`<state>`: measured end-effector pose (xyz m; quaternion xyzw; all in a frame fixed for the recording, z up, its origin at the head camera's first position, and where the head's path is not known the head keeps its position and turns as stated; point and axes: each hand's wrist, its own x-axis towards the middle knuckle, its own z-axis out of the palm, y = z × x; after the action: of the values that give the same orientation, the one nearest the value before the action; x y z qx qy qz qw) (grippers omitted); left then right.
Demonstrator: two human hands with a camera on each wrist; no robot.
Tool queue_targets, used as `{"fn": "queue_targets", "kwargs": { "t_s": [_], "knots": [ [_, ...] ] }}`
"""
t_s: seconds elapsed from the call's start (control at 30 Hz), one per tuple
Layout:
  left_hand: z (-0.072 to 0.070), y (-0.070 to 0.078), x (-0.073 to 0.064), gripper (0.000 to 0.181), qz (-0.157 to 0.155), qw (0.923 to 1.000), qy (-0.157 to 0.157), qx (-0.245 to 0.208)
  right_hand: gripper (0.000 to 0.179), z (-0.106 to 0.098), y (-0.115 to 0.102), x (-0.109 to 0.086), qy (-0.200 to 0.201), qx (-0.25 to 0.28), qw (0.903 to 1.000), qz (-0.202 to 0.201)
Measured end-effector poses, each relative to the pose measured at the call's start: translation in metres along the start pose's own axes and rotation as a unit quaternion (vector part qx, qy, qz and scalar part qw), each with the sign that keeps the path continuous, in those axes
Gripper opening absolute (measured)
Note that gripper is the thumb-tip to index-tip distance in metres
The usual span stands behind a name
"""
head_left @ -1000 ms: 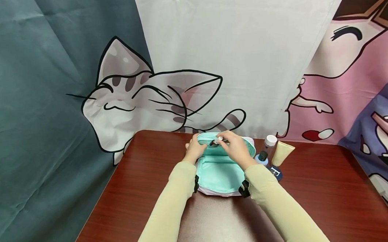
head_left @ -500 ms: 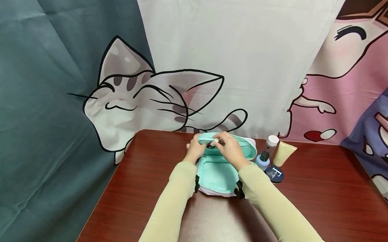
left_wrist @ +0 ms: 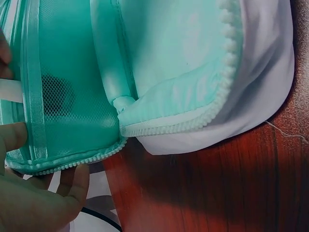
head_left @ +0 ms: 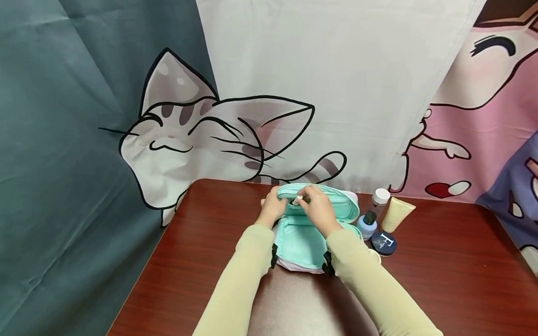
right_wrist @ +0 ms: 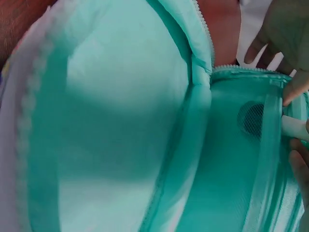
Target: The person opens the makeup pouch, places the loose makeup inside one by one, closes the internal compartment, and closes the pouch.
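A mint-lined zip bag (head_left: 300, 245) lies unzipped on the table, its lid folded back. My left hand (head_left: 273, 208) pinches the lid's left edge, thumb inside by the mesh pocket (left_wrist: 77, 48) and fingers behind. With thumb and fingertips, my right hand (head_left: 320, 208) pinches the white end of a small stick-shaped item (right_wrist: 293, 128). Its dark rounded end (left_wrist: 57, 95) shows through the mesh, inside the pocket, while the white end sticks out over the pocket's top band. The item's exact kind cannot be told. The bag's main compartment shows bare lining.
Right of the bag stand a white-capped clear bottle (head_left: 380, 198), a blue bottle (head_left: 367, 227) with a black cap, a cream tube (head_left: 397, 214) and a dark round compact (head_left: 384, 243). A pale round item (head_left: 375, 256) peeks out beside the right sleeve. Printed cloth hangs behind the table.
My right hand has pushed the small item deeper into the mesh pocket; less of its dark part shows in the head view. The left hand keeps its hold on the lid.
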<state>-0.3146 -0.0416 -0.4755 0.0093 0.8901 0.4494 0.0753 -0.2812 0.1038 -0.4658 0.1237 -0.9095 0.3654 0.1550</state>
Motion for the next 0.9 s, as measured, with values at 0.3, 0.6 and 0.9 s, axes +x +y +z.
{"fn": "queue_targets", "kwargs": {
  "t_s": [0.3, 0.6, 0.9],
  "knots": [
    [-0.001, -0.001, 0.000, 0.043, 0.021, 0.9998, 0.006, 0.000, 0.011, 0.010, -0.003, 0.001, -0.013, -0.049, 0.9987, 0.010],
    [-0.001, -0.001, -0.001, 0.040, 0.016, 0.9999, 0.007, -0.002, 0.016, 0.015, -0.004, -0.003, -0.047, -0.132, 0.9901, -0.006],
    [-0.001, -0.002, 0.001, 0.038, 0.004, 1.0000, 0.001, 0.006, 0.038, 0.021, 0.001, -0.011, -0.047, -0.239, 0.9680, -0.062]
  ]
}}
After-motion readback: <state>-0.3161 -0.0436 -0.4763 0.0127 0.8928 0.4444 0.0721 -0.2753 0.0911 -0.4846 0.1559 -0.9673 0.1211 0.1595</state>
